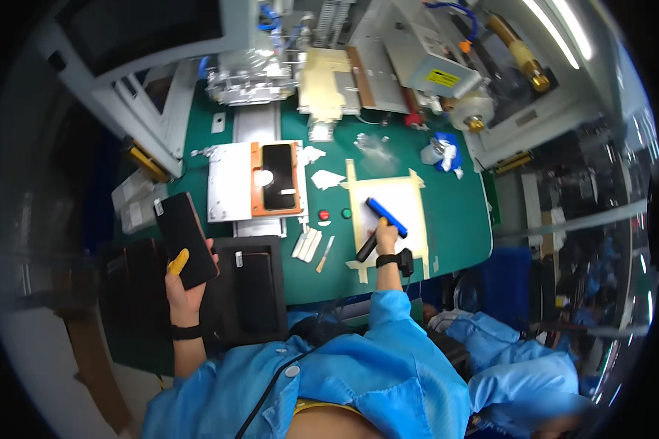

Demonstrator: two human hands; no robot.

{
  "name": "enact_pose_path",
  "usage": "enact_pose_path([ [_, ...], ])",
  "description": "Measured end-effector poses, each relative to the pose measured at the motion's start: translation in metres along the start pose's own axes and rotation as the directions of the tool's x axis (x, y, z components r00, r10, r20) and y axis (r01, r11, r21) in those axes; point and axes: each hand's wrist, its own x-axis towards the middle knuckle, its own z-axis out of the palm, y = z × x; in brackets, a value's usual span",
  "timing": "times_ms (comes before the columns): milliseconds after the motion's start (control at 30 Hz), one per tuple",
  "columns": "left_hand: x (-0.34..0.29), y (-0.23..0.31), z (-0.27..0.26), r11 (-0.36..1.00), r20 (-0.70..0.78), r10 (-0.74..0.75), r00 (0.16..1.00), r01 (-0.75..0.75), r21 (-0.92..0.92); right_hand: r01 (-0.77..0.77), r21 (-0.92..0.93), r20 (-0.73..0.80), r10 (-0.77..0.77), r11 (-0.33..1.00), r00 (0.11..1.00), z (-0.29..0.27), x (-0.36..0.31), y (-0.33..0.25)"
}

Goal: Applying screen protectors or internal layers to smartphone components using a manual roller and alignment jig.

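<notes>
In the head view, the left hand is closed around the lower end of a dark phone-like slab, which is tilted over the bench's left side; the thumb, in a yellow cover, presses near one edge while fingertips show at the opposite one — probably to steady it while leaving most of its broad face clear. The right hand is wrapped around the black handle of a blue roller, above a white sheet; whether the roller touches the sheet, I cannot tell. Tape runs along the sheet's edges, presumably to stop it sliding. Another phone lies in an orange frame on a white plate, likely so the frame keeps it square. Between plate and sheet sit a red button and a green button, with pale strips and a small knife nearer the person — loose clutter in the way of a straight path between the hands. A black tray stands just right of the left hand.
</notes>
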Motion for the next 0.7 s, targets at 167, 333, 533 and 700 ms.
enact_pose_path([
  [167,-0.020,-0.003,0.007,0.983,0.109,0.116,0.987,-0.130,0.129,0.178,0.164,0.602,-0.242,0.970,0.761,0.058,-0.080,-0.177],
  [333,-0.026,-0.006,0.007,0.999,0.041,0.037,0.998,-0.038,0.014,0.243,0.015,0.602,-0.203,0.970,0.773,0.159,-0.089,-0.232],
  [533,-0.044,-0.009,-0.009,0.996,-0.040,0.038,0.998,-0.041,-0.074,0.502,-0.203,0.646,-0.271,0.841,0.714,0.094,-0.165,-0.172],
  [700,-0.041,-0.005,-0.008,0.998,-0.064,-0.013,0.998,0.009,-0.062,0.724,-0.154,0.519,-0.568,0.673,0.638,0.115,-0.133,-0.198],
])
